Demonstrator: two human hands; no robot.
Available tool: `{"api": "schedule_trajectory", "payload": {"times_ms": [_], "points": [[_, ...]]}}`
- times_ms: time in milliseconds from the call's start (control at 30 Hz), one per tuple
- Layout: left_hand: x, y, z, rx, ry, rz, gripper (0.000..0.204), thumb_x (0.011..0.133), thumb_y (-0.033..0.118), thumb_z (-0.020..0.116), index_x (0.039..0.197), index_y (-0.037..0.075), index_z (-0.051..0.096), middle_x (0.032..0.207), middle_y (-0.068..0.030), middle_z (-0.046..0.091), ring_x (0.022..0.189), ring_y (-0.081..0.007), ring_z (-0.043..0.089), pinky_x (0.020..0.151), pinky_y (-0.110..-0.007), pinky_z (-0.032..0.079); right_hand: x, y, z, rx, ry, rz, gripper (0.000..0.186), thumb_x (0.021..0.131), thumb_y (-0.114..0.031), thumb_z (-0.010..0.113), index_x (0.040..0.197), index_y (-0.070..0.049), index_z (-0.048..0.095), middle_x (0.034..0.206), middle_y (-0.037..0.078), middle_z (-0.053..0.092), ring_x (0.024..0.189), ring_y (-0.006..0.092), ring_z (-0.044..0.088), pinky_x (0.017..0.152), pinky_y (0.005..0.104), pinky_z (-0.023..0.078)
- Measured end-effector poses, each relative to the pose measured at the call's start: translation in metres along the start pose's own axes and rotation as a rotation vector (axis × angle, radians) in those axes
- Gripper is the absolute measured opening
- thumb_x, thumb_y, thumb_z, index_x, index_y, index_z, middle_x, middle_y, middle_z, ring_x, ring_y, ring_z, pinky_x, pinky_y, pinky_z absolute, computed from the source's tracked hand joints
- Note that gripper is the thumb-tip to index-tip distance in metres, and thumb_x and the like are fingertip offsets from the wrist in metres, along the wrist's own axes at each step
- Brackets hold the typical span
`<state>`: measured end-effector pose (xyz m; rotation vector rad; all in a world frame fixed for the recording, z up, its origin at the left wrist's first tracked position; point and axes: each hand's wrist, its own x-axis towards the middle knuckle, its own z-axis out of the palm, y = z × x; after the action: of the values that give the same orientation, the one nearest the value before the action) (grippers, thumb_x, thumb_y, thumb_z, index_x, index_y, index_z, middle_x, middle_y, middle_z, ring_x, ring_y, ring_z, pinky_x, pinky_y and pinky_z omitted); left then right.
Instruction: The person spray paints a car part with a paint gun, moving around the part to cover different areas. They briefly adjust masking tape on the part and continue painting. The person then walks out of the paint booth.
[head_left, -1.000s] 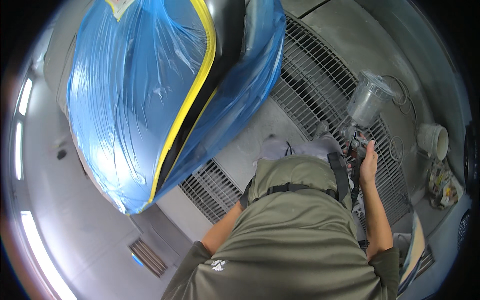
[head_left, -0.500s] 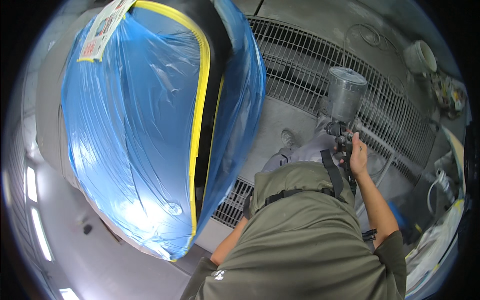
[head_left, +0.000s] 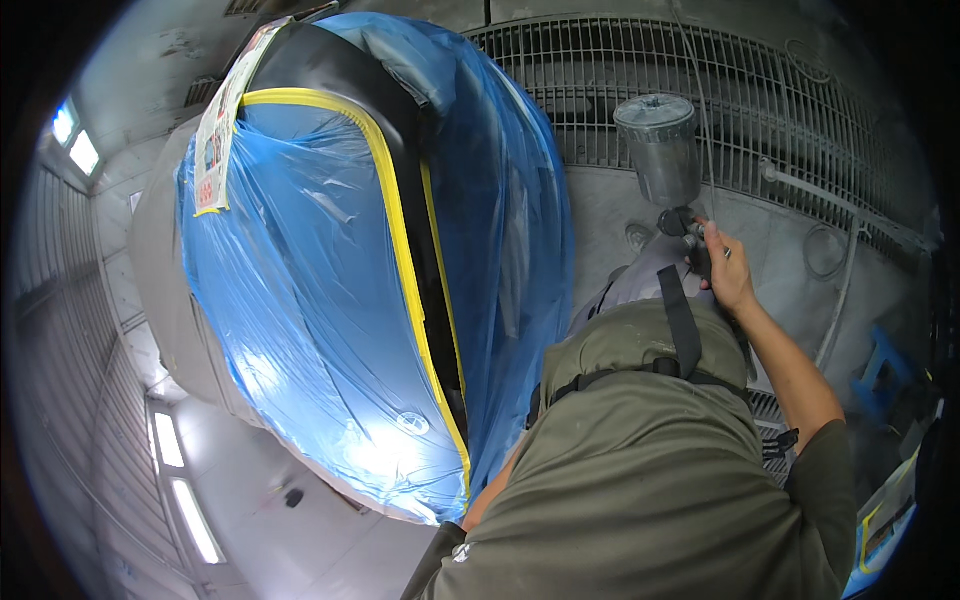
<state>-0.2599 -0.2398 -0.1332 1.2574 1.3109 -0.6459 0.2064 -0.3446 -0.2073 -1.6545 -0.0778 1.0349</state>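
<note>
A spray gun [head_left: 679, 221] with a large cloudy, lidded cup [head_left: 662, 158] is in my right hand [head_left: 730, 270], fingers closed round its handle. The gun is beside my right hip, apart from the car. Of my left arm only a strip of forearm [head_left: 490, 495] shows beside the shirt; the hand is hidden. On my left stands a car wrapped in blue plastic film [head_left: 300, 270]. A bare black strip [head_left: 325, 65] of its body runs between lines of yellow tape [head_left: 398, 230]. Printed paper [head_left: 222, 140] is taped at the film's far left edge.
Floor grating [head_left: 560, 75] stretches along the far side. A thin hose [head_left: 697, 75] crosses it, and a pale pipe [head_left: 840, 290] runs down the right. A blue stand [head_left: 880, 372] is at the right edge. Wall lamps [head_left: 195, 520] shine at the lower left.
My view has turned and shifted, so the car sits farther right and lower. The spray gun stays in my right hand, by my hip.
</note>
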Motion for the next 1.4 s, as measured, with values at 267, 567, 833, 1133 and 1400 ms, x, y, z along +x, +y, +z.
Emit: {"api": "schedule_trajectory", "payload": {"times_ms": [267,567,833,1133,1400], "points": [[-0.005,0.047,0.001,0.014,-0.009,-0.024,0.068,0.103,0.056,0.047,0.14,0.001,0.058,0.129,-0.0235,0.069,0.116,-0.0353,0.068,0.1,-0.045,0.051,0.013,-0.001,-0.009,0.033,0.059,0.049,0.073,0.105,-0.066,0.042,0.143,-0.007,0.062,0.083,0.003,0.069,0.071,0.0069,0.063,0.049,0.0222,0.047],[0.001,0.105,0.01,-0.004,-0.01,-0.049,0.069,0.102,0.058,0.046,0.139,0.001,0.059,0.129,-0.0232,0.069,0.116,-0.035,0.068,0.1,-0.044,0.05,0.047,-0.003,-0.036,0.134,0.074,0.125,0.075,0.105,-0.066,0.042,0.14,-0.004,0.063,0.082,0.004,0.069,0.069,0.0075,0.062,0.048,0.0222,0.046],[0.017,0.145,0.023,-0.05,-0.013,-0.047,0.071,0.102,0.06,0.046,0.138,0.001,0.06,0.129,-0.023,0.069,0.116,-0.0347,0.068,0.1,-0.044,0.05,0.077,-0.019,-0.053,0.117,0.112,0.144,0.075,0.106,-0.065,0.042,0.142,-0.001,0.06,0.081,0.005,0.067,0.066,0.0076,0.061,0.045,0.0219,0.044],[0.049,0.172,0.034,-0.089,-0.03,0.012,0.072,0.101,0.062,0.045,0.137,0.001,0.062,0.128,-0.0227,0.069,0.117,-0.0343,0.068,0.1,-0.044,0.05,0.096,-0.034,-0.064,0.026,0.039,0.113,0.07,0.109,-0.06,0.037,0.142,-0.003,0.059,0.081,0.006,0.069,0.056,0.0078,0.057,0.045,0.0221,0.044],[0.078,0.183,0.039,-0.123,-0.042,0.082,0.073,0.101,0.064,0.045,0.136,0.002,0.063,0.128,-0.0224,0.069,0.117,-0.034,0.067,0.1,-0.044,0.05,0.089,-0.045,-0.067,0.028,0.021,0.07,0.071,0.109,-0.06,0.037,0.14,-0.002,0.061,0.08,0.006,0.068,0.06,0.0087,0.058,0.046,0.0237,0.046]]}}
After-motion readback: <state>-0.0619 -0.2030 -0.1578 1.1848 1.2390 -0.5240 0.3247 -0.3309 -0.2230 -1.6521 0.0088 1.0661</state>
